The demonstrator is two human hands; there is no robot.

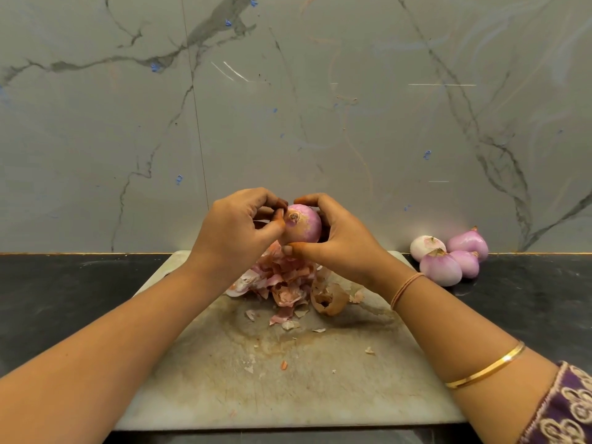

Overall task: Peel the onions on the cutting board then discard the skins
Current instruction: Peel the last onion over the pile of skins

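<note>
Centre of frame, above the cutting board (pixel 288 379): onion (pixel 304 225) cupped in curled right hand (pixel 336 241), pinched at root end by left hand (pixel 237 229). Below, heaped skins (pixel 285 283). At right, 4 peeled onions (pixel 440 267) on counter (pixel 64 299).

No writing, label, brand or number can be read; the cutting board (pixel 224 379) bears only stains and scratches; the marbled wall (pixel 320 123) only veins and small blue marks; the embroidered sleeve (pixel 570 408) shows a looped pattern, no letters.
</note>
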